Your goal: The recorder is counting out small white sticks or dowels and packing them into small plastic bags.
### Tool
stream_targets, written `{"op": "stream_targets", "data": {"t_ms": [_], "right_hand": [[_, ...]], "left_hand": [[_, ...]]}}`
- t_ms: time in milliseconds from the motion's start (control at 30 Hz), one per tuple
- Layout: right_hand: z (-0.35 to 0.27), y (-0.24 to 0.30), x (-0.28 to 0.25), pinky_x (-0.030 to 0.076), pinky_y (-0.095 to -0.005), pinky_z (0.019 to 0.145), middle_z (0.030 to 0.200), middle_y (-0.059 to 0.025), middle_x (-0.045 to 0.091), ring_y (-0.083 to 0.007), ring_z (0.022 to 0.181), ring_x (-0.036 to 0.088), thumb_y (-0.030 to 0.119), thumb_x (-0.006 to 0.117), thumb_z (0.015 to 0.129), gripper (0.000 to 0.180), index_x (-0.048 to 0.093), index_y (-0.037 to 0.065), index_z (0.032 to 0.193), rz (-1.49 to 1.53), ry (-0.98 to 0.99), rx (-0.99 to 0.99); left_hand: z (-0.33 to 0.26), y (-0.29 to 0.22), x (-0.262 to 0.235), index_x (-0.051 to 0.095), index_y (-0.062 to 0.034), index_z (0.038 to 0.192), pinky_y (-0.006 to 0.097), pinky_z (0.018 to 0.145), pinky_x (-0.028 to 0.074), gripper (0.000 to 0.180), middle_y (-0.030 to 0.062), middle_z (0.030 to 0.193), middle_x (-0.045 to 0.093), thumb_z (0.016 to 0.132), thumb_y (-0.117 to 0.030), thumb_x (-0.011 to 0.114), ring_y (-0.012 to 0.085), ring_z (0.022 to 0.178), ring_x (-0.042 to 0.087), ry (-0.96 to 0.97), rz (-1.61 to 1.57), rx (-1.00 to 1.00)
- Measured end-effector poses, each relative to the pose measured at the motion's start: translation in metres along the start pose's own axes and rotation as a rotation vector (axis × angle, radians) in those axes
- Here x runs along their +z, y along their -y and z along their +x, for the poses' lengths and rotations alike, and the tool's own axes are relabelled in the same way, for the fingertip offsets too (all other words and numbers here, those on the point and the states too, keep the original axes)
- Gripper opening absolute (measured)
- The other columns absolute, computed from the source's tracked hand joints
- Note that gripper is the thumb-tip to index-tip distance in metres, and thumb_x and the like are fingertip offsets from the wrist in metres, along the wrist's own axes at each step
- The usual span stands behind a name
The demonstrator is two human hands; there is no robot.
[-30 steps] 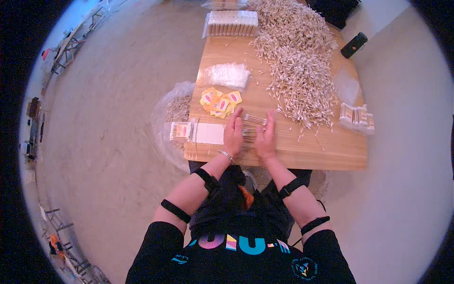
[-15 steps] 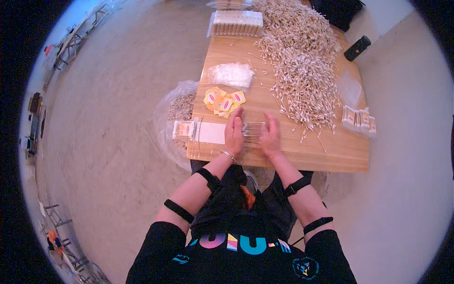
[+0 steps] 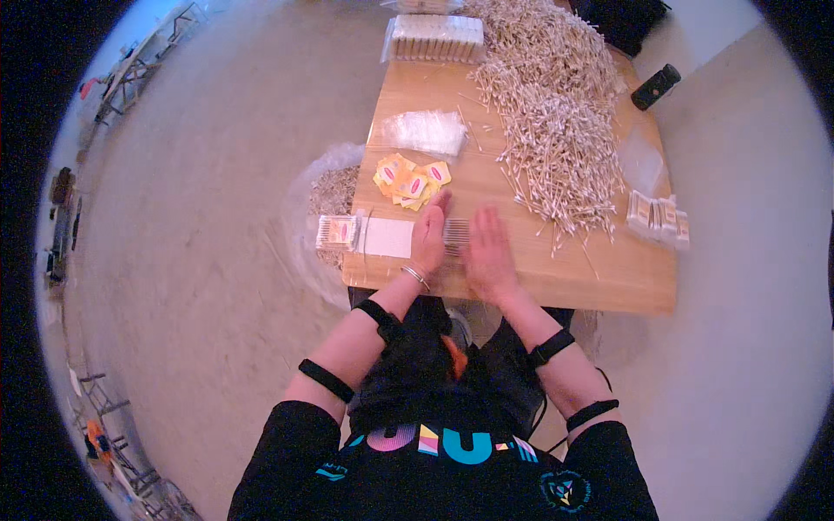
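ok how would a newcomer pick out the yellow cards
Start at the wooden table, near its left edge. Just past the left hand, between the clear bags and the white strip, lies a loose, overlapping heap: the yellow cards. Bright yellow faces with red marks set them apart from those pale neighbours.

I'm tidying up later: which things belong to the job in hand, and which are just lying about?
Likely belonging:
swab row between left hand and right hand
loose swab pile
yellow cards
clear plastic packaging
swab pack

Seemingly lying about:
black cylinder
dark item at top right, unclear what
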State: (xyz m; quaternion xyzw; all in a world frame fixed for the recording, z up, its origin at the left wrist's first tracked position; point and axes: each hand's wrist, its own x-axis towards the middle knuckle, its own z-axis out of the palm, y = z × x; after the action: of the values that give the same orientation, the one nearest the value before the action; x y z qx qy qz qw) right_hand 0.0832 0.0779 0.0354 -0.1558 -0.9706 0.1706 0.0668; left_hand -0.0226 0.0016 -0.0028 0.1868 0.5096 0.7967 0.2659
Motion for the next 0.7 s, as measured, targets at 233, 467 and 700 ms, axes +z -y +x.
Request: {"op": "stream_targets", "data": {"t_ms": [233,467,700], "right_hand": [[-0.008,0.008,-0.009,0.009,-0.0470,0.111,0.145,-0.0217,0.020,-0.0365,0.136,0.014,0.052,0.051,0.081,0.084,0.024,-0.003,0.138,-0.210,0.124,-0.102],[-0.012,0.008,-0.003,0.009,-0.0495,0.110,0.144,-0.0199,0.023,-0.0358,0.136,0.015,0.045,0.047,0.086,0.069,0.030,0.001,0.136,-0.179,0.063,-0.070],[0.007,-0.013,-0.005,0.022,-0.0483,0.105,0.127,-0.0137,0.042,-0.0327,0.123,0.033,0.018,0.052,0.084,0.030,0.054,0.008,0.112,-0.055,-0.186,-0.048]], "left_hand": [[0.003,-0.002,-0.003,0.034,0.0058,0.133,0.035,0.108,0.024,0.054,0.0185,0.136,0.039,0.098,-0.036,0.034,0.0257,0.128,0.036,0.013,-0.002,-0.053],[0.003,-0.002,0.001,0.035,0.0062,0.131,0.035,0.107,0.027,0.051,0.0184,0.134,0.041,0.098,-0.032,0.033,0.0254,0.126,0.038,-0.023,0.007,-0.025],[0.003,-0.001,0.001,0.037,0.0064,0.130,0.034,0.106,0.029,0.049,0.0186,0.134,0.041,0.098,-0.031,0.034,0.0247,0.125,0.039,-0.037,0.000,0.022]]}}
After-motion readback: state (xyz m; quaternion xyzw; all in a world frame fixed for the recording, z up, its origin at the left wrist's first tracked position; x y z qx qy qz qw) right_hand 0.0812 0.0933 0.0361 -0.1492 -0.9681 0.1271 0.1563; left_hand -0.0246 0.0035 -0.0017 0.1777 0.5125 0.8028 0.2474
